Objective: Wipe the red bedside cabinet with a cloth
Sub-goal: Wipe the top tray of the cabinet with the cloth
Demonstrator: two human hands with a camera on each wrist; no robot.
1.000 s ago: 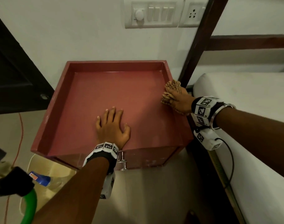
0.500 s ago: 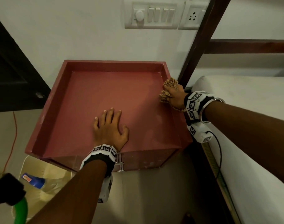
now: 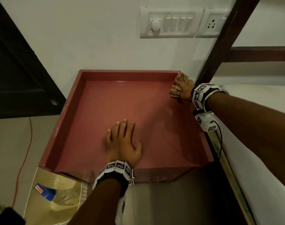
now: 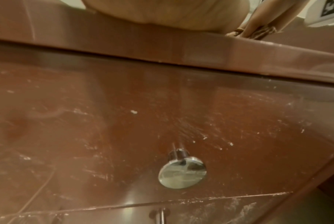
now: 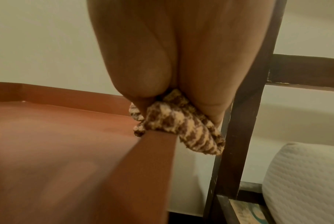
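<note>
The red bedside cabinet (image 3: 115, 103) has a raised rim around its flat top. My left hand (image 3: 122, 140) lies flat on the top near the front edge, fingers spread and straight. My right hand (image 3: 183, 90) grips a brown-and-cream checked cloth (image 3: 176, 88) and presses it on the right rim near the back right corner. In the right wrist view the cloth (image 5: 173, 122) straddles the cabinet's right rim (image 5: 158, 145), bunched under my palm. The left wrist view shows the scuffed drawer front (image 4: 124, 121) and its chrome knob (image 4: 182, 172).
A dark bed post (image 3: 219, 46) stands right behind my right hand, with a white mattress (image 3: 260, 98) beyond. A switch panel (image 3: 171, 23) is on the wall. A bin with a yellow liner (image 3: 57, 197) sits at the cabinet's front left, beside a dark door (image 3: 17, 70).
My right hand has slid the cloth along the right rim toward the back corner. The left hand stays flat on the top.
</note>
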